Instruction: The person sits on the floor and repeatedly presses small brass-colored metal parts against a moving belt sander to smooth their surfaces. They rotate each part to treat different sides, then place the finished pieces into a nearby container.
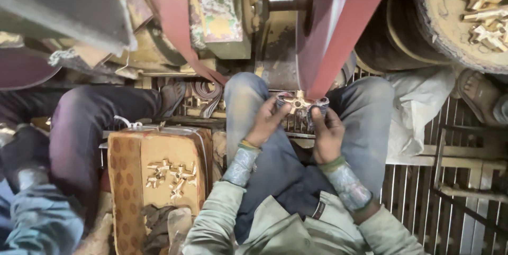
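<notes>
Small cross-shaped brass fitting (300,102), held up between the knees, pressed against the lower end of a red abrasive belt (338,38). Left hand (267,123) curled round its left side, fingers (279,113) closed on the piece, tips wrapped in dark cloth. Right hand (327,130) clamped on its right side, thumb laid over the top, fingers folded tight beneath. Patterned sleeves over both wrists. Below left, beside the left knee, a worn box (159,181) topped with a few more brass fittings (172,174). Top right, a round tray (455,33) with a heap of similar pieces. Far left, another person's leg (90,128). Metal grating (423,191) underfoot.
</notes>
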